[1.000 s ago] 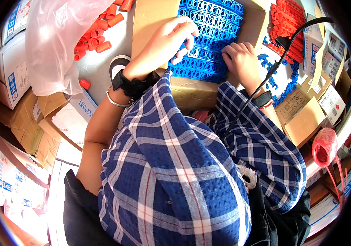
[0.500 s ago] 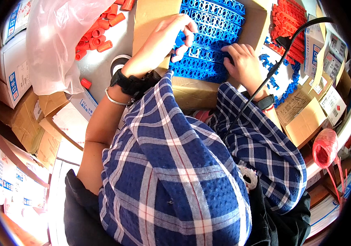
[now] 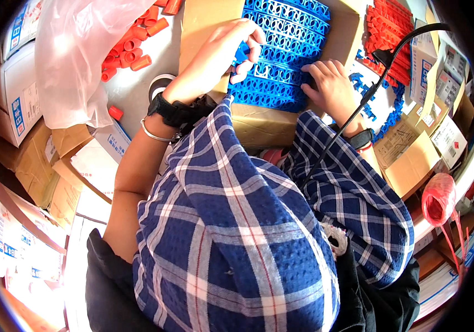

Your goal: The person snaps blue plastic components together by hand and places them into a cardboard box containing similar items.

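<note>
Rows of blue plastic clips [image 3: 284,52] fill an open cardboard box [image 3: 264,124] in front of me. My left hand [image 3: 231,47] is over the box's left side, its fingers curled round a small blue plastic piece [image 3: 241,53], mostly hidden by the fingers. At the right ends of the rows is my right hand [image 3: 328,83], fingers slightly bent and thumb apart from the forefinger. Nothing shows between them. Its fingertips are close to the clips; whether they touch I cannot tell.
Red plastic tubes [image 3: 132,55] lie at the far left beside a translucent plastic bag [image 3: 76,61]. To the right are red strips [image 3: 389,33], loose blue pieces [image 3: 397,110] and a black cable [image 3: 367,97]. Cardboard boxes [image 3: 21,99] flank both sides; red twine [image 3: 439,202] hangs at right.
My right hand has shifted a little to the right, and the gap between thumb and forefinger has widened slightly. My left hand stays nearly where it was, still curled round the blue piece.
</note>
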`<state>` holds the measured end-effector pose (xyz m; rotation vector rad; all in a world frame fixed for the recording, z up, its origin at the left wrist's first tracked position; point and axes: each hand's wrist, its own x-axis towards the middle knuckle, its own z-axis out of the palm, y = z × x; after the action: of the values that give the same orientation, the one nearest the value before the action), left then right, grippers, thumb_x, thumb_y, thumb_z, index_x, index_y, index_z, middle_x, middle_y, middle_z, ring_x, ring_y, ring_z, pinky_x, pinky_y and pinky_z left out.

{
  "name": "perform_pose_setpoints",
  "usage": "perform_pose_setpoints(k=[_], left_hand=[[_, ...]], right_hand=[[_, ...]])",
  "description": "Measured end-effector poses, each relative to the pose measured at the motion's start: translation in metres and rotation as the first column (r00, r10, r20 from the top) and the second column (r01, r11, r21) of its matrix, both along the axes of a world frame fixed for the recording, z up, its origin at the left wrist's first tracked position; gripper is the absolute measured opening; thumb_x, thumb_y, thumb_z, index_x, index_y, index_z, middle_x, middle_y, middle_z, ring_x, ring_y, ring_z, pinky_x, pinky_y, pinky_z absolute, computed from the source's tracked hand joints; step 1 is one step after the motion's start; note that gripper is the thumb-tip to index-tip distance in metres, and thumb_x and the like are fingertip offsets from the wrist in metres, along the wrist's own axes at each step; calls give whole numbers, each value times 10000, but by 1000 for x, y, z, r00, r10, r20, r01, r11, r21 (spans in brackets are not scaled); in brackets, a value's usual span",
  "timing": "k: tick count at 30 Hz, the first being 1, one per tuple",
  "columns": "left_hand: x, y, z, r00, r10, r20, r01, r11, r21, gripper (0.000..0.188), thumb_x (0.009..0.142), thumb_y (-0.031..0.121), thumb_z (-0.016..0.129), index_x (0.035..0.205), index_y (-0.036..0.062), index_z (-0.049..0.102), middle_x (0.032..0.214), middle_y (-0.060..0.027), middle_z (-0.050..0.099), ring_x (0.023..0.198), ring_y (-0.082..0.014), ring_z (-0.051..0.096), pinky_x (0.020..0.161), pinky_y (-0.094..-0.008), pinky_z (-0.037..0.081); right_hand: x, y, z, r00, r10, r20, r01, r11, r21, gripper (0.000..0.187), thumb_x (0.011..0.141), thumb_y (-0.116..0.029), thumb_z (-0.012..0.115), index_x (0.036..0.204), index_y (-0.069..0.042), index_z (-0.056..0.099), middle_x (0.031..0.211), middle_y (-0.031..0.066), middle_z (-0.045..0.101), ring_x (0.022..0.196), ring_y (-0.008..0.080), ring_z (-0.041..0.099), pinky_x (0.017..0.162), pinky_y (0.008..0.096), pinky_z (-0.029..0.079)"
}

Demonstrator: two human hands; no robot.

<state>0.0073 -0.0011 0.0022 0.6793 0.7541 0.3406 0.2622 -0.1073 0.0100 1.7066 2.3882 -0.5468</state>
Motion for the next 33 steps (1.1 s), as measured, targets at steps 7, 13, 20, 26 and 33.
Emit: perform_pose_setpoints(k=[7,13,20,26,33], left_hand=[[-5,-1,-12,982,106,155,-81,985,-155,327,1020,397,400,998,92,515,715,2,497,527,-59,434,413,-199,336],[-3,1,-8,979,139,152,-102,968,-232,335,1014,411,416,999,94,523,711,4,493,523,-61,430,410,-196,321],[-5,3,-13,966,183,182,-116,939,-324,333,1009,410,422,987,93,522,710,1,498,518,-69,437,404,-198,321],[-8,3,-24,925,275,264,-173,920,-353,346,997,422,432,970,89,520,722,2,497,530,-75,446,415,-203,333],[-18,10,-30,911,384,153,-343,909,-238,337,1005,398,402,971,86,525,756,-12,506,565,-99,461,464,-236,370]], right_hand=[[-8,4,2,996,-17,-87,17,1000,-7,360,801,-239,691,1118,-91,609,953,82,622,945,278,596,903,366,435],[-13,-2,-5,982,-72,-177,59,995,-80,355,820,-217,676,1138,-80,594,984,103,614,949,294,601,863,387,469],[-13,-2,-6,976,-78,-205,61,994,-89,346,817,-203,675,1133,-86,596,990,107,603,941,306,600,835,401,484],[-22,2,0,970,-115,-213,93,989,-115,418,820,-204,666,1210,-83,572,993,107,597,947,306,593,847,401,482],[-53,17,-9,893,-31,-448,36,999,4,458,829,-218,645,1249,-65,545,1096,139,592,977,308,580,859,399,466]])
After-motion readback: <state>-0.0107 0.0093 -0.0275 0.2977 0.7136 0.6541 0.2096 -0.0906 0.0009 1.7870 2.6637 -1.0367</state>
